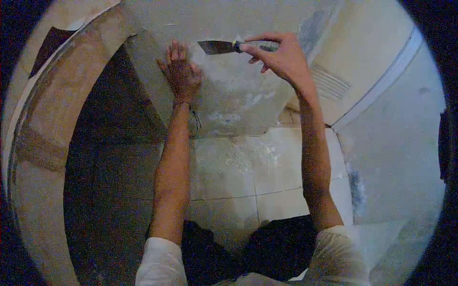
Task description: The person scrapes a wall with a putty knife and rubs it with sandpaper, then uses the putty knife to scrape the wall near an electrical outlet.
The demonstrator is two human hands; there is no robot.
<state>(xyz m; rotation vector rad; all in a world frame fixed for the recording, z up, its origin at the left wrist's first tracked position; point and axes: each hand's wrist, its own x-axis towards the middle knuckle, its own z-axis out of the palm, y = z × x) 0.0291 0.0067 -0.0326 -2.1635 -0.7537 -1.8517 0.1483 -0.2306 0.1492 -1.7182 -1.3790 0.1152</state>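
My right hand (pixel 276 55) grips the handle of a putty knife (pixel 217 46), its dark blade pointing left across the grey wall (pixel 238 88). The thumb and fingers pinch the handle near the yellow-ringed collar. Flat against the same wall, to the left of the blade, my left hand (pixel 181 74) rests with its fingers stretched upward and nothing in it. A dark cord hangs from the left wrist. Pale, patchy smears mark the wall below the blade and between my hands.
Light floor tiles (pixel 224 171) with whitish crumbs and dust lie below the wall. A dark opening (pixel 114 105) with a curved, worn border (pixel 86 71) is on the left. On the right are a ribbed vent-like panel (pixel 330 82) and another grey wall (pixel 396 143).
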